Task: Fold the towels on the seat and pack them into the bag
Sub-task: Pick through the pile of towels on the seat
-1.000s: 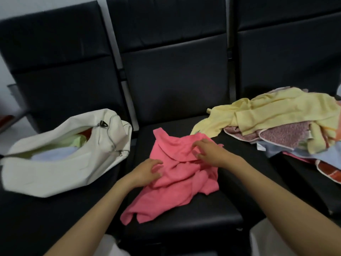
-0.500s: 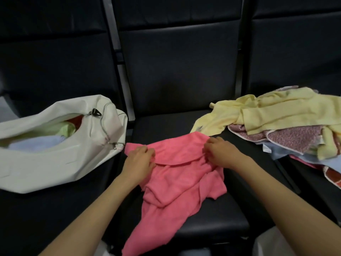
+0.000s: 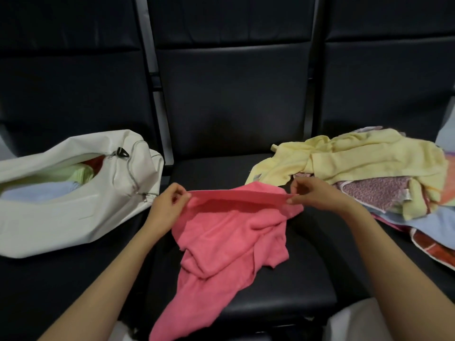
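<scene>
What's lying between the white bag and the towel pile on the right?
Head view: between the white bag and the towel pile lies the pink towel on the middle seat, its top edge pinched by the left hand and right hand.

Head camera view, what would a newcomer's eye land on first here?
The bright pink towel on the middle seat, its top edge pinched taut between the left hand and right hand. Left of it lies an open white bag with towels inside; right of it, a rumpled pile topped by a yellow towel.
</scene>
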{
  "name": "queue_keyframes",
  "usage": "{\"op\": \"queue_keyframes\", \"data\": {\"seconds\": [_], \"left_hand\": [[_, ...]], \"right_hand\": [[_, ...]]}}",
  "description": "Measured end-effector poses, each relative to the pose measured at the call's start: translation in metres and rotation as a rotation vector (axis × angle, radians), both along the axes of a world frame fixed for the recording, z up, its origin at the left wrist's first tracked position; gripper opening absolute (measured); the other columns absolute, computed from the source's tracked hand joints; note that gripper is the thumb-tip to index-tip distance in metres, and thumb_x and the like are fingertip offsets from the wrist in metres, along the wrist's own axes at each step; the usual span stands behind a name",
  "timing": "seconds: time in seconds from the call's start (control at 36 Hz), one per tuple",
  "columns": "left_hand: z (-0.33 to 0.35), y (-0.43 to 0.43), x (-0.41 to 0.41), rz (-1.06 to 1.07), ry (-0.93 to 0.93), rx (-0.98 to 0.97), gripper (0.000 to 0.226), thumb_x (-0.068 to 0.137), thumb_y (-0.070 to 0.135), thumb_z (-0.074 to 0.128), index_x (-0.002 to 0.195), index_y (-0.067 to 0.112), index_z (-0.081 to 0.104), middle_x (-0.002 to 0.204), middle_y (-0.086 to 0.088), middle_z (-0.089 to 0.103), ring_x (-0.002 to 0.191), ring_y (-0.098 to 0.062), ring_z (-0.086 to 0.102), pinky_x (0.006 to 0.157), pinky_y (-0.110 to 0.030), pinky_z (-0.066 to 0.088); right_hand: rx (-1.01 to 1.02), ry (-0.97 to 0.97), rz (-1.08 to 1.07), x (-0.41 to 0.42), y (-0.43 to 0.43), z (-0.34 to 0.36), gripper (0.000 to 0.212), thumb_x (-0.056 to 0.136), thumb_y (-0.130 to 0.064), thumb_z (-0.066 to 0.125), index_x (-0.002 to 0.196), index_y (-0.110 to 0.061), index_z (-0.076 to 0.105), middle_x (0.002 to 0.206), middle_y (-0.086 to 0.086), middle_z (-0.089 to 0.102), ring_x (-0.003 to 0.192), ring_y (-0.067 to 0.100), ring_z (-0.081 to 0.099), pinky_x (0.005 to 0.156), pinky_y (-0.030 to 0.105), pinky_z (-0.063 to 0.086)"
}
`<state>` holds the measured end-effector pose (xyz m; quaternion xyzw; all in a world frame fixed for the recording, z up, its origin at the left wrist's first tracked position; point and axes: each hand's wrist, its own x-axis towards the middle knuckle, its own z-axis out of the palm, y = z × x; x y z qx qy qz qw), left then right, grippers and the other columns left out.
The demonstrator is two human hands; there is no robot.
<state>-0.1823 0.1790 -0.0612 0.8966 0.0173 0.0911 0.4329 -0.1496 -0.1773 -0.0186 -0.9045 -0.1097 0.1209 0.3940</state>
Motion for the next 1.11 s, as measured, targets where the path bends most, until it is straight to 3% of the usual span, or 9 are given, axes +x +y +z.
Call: {"op": "queue_keyframes", "data": {"seconds": [0.08, 0.19, 0.31, 0.44, 0.61, 0.81, 0.94, 1.03, 1.11], "left_hand": [[0.002, 0.011, -0.004, -0.119, 0.045, 0.146, 0.010, 0.091, 0.027, 0.063, 0.083, 0.024, 0.057, 0.073, 0.001, 0.064, 0.068, -0.016, 0.060, 0.066, -0.031, 0.047], [0.004, 0.023, -0.005, -0.283, 0.162, 0.162, 0.014, 0.084, 0.020, 0.073, 0.084, 0.032, 0.065, 0.074, 0.011, 0.064, 0.068, 0.001, 0.057, 0.065, -0.016, 0.044], [-0.001, 0.039, -0.003, -0.351, 0.221, 0.394, 0.020, 0.082, 0.019, 0.075, 0.073, 0.031, 0.061, 0.084, 0.005, 0.054, 0.077, -0.007, 0.056, 0.072, -0.019, 0.042], [-0.005, 0.039, -0.003, -0.210, 0.123, 0.565, 0.005, 0.089, 0.029, 0.064, 0.087, 0.025, 0.064, 0.091, 0.005, 0.054, 0.081, -0.012, 0.055, 0.073, -0.028, 0.042], [0.021, 0.028, 0.009, 0.089, 0.188, -0.366, 0.015, 0.097, 0.015, 0.054, 0.088, 0.006, 0.061, 0.077, -0.006, 0.065, 0.037, -0.010, 0.046, 0.038, -0.018, 0.035], [0.086, 0.024, 0.074, 0.149, 0.238, -0.648, 0.021, 0.099, 0.013, 0.046, 0.078, 0.014, 0.052, 0.044, 0.007, 0.051, 0.031, -0.003, 0.041, 0.031, -0.014, 0.030], [0.112, 0.003, 0.121, 0.068, 0.062, -0.582, 0.004, 0.101, 0.012, 0.044, 0.104, 0.016, 0.044, 0.079, -0.006, 0.057, 0.061, -0.015, 0.058, 0.050, -0.022, 0.052], [0.088, 0.005, 0.121, -0.040, 0.290, -0.467, 0.057, 0.097, 0.007, 0.053, 0.130, 0.036, 0.016, 0.089, -0.012, 0.052, 0.061, -0.016, 0.049, 0.046, -0.026, 0.050], [0.052, 0.008, 0.104, -0.026, 0.358, -0.064, 0.081, 0.090, 0.013, 0.064, 0.151, 0.021, 0.011, 0.127, -0.016, 0.051, 0.094, -0.025, 0.059, 0.070, -0.031, 0.055]], "right_hand": [[0.083, -0.059, -0.114, 0.001, -0.009, 0.001, 0.016, 0.084, -0.007, 0.071, 0.086, -0.004, 0.055, 0.075, 0.006, 0.061, 0.059, 0.008, 0.056, 0.050, 0.018, 0.044], [0.115, -0.196, -0.266, 0.005, -0.006, 0.001, 0.007, 0.093, -0.009, 0.058, 0.098, -0.004, 0.058, 0.084, 0.016, 0.063, 0.066, 0.021, 0.059, 0.053, 0.026, 0.048], [0.293, -0.209, -0.305, 0.005, -0.002, 0.005, 0.004, 0.098, -0.011, 0.051, 0.099, -0.008, 0.054, 0.091, 0.013, 0.062, 0.067, 0.019, 0.063, 0.047, 0.024, 0.049], [0.559, -0.125, -0.391, 0.002, -0.003, 0.011, 0.003, 0.101, -0.010, 0.044, 0.100, -0.011, 0.046, 0.094, 0.012, 0.061, 0.064, 0.017, 0.068, 0.049, 0.028, 0.055], [0.572, -0.049, -0.428, 0.005, -0.007, 0.017, 0.003, 0.099, -0.009, 0.049, 0.100, -0.007, 0.051, 0.086, 0.014, 0.060, 0.058, 0.013, 0.067, 0.050, 0.026, 0.056], [0.502, 0.000, -0.395, 0.062, 0.010, 0.064, 0.004, 0.096, -0.007, 0.054, 0.093, -0.009, 0.053, 0.070, 0.008, 0.055, 0.044, 0.010, 0.060, 0.045, 0.022, 0.052], [0.540, -0.036, -0.492, 0.129, 0.026, 0.078, 0.017, 0.080, -0.010, 0.066, 0.092, -0.004, 0.055, 0.085, 0.014, 0.061, 0.075, 0.021, 0.061, 0.067, 0.035, 0.055], [0.370, 0.076, -0.477, 0.146, 0.029, 0.050, 0.075, 0.073, -0.019, 0.071, 0.137, -0.007, 0.034, 0.118, 0.019, 0.057, 0.096, 0.027, 0.061, 0.069, 0.038, 0.051], [0.144, 0.065, -0.438, 0.108, 0.046, 0.035, 0.066, 0.086, -0.013, 0.065, 0.142, -0.002, 0.031, 0.129, 0.015, 0.053, 0.107, 0.027, 0.058, 0.080, 0.035, 0.048]]}}
